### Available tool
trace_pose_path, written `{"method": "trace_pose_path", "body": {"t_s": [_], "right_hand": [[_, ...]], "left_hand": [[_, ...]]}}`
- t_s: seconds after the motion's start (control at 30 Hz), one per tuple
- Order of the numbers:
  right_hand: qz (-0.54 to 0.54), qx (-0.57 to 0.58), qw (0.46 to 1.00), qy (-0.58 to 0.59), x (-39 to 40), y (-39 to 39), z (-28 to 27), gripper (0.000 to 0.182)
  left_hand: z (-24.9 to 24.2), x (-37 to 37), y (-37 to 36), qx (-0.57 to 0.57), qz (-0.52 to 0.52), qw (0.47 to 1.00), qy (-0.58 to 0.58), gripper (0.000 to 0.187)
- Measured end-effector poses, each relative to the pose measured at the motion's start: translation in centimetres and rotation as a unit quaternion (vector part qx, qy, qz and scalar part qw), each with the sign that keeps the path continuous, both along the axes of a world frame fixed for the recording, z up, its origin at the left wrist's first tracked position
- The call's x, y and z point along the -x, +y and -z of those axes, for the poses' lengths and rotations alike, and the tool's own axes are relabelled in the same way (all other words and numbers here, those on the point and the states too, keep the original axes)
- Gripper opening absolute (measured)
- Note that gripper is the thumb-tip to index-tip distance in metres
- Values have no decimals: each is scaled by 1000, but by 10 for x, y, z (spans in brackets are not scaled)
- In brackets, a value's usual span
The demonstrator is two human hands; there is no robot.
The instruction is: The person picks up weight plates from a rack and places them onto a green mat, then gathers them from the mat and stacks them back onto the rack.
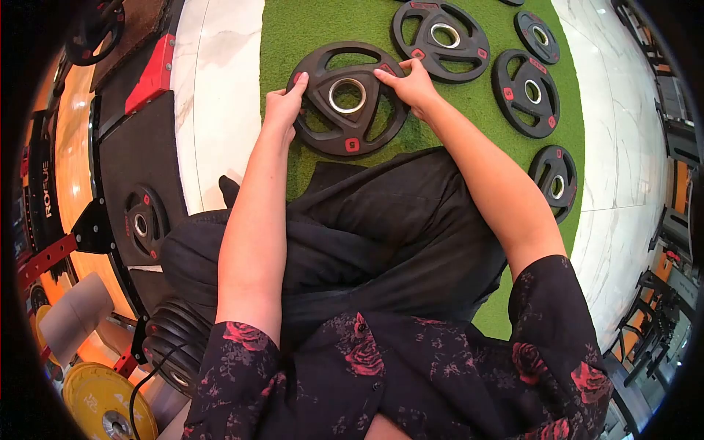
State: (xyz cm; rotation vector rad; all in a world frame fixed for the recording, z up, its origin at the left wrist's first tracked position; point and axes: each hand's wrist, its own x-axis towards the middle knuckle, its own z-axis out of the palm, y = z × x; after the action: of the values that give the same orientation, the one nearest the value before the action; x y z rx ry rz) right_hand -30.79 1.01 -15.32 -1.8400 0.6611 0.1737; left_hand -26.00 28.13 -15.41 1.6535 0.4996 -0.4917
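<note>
A black weight plate (352,145) with three cut-out grips, red marks and a metal centre ring is held between both my hands, in front of my crossed legs. My left hand (284,108) grips its left edge, thumb lying on the upper rim and fingers hidden beneath. On the opposite side my right hand (412,86) holds the upper right rim, thumb on top. Just past it, a second black weight plate (469,33) lies on the green turf, close beside my right hand.
Smaller plates lie along the turf's right side: one at the top (537,37), a larger one (526,121) and another lower down (557,169). A rack with a red bracket (150,77), a stack of black plates (172,337) and a yellow plate (103,392) stand at left.
</note>
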Motion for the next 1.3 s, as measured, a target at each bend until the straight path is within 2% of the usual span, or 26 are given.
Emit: {"method": "trace_pose_path", "body": {"t_s": [0.07, 0.13, 0.23, 0.27, 0.3, 0.37, 0.43, 0.5, 0.53, 0.57, 0.6, 0.63, 0.67, 0.77, 0.8, 0.87, 0.93, 0.97, 1.0, 1.03, 1.07, 1.1, 1.17, 1.23, 1.27, 1.3], "right_hand": [[-18, 16, 1000, 8, -1, 5, 1, 87], [-135, 72, 974, 168, -8, -1, -3, 101], [-182, 129, 967, 124, -10, -7, -1, 109], [-144, 141, 977, 77, -7, -2, 2, 106], [-151, 140, 976, 74, -8, -3, 2, 106], [-162, 120, 979, 24, -12, -1, -23, 87], [-138, 103, 985, 28, -12, 21, -62, 78], [-129, 68, 989, 5, -25, 42, -74, 72], [-141, 63, 988, 6, -41, 48, -61, 64], [-150, 62, 987, 3, -51, 62, -63, 64], [-160, 81, 984, 1, -61, 78, -66, 76], [-170, 99, 980, -2, -69, 97, -71, 88], [-186, 86, 979, -7, -75, 120, -77, 91], [-241, 99, 965, -29, -99, 192, -80, 93], [-244, 118, 960, -69, -106, 222, -71, 95], [-303, 60, 950, -40, -97, 284, -104, 98], [-337, 37, 940, -38, -98, 350, -105, 101], [-344, 42, 937, -48, -95, 386, -99, 102], [-342, 53, 929, -127, -85, 419, -91, 107], [-358, 105, 915, -151, -83, 454, -82, 110], [-375, 84, 910, -154, -79, 485, -75, 111], [-392, 63, 905, -155, -76, 513, -69, 111], [-442, 56, 885, -138, -66, 563, -66, 110], [-472, 39, 875, -105, -60, 602, -59, 109], [-478, 51, 872, -88, -57, 620, -59, 108], [-485, 62, 869, -69, -54, 635, -56, 107]], "left_hand": [[-4, 6, -3, -40, 2, 999, 1, 51], [-5, 9, -3, -80, 3, 997, 0, 53], [-7, 8, -3, -110, 27, 994, -7, 57], [-9, 7, -2, -122, 49, 991, -22, 59], [-13, 5, 0, -136, 69, 988, -40, 61], [-14, -2, 3, -143, 39, 982, -116, 65], [-39, -15, 17, -144, 65, 982, -103, 63], [-50, -36, 43, -155, 64, 978, -122, 62], [-57, -42, 56, -160, 74, 975, -136, 60], [-88, -37, 70, -159, 97, 972, -144, 60], [-96, -41, 88, -173, 105, 966, -162, 59], [-104, -44, 108, -189, 111, 959, -181, 59], [-119, -42, 130, -201, 109, 958, -175, 59], [-132, -39, 203, -222, 61, 954, -192, 61], [-135, -36, 234, -215, 52, 956, -193, 65], [-145, -18, 289, -239, 4, 957, -164, 70], [-157, 2, 343, -296, -23, 949, -111, 77], [-151, 14, 373, -299, -35, 948, -108, 77], [-143, 27, 404, -316, -35, 939, -130, 79], [-140, 38, 431, -334, -33, 930, -152, 81], [-145, 53, 451, -332, -48, 934, -123, 81], [-129, 63, 483, -358, -61, 923, -127, 80], [-132, 83, 522, -380, -86, 921, -17, 86], [-125, 108, 540, -382, -134, 914, -14, 75], [-108, 119, 555, -411, -137, 899, -67, 77], [-93, 125, 573, -433, -148, 888, -56, 81]]}}
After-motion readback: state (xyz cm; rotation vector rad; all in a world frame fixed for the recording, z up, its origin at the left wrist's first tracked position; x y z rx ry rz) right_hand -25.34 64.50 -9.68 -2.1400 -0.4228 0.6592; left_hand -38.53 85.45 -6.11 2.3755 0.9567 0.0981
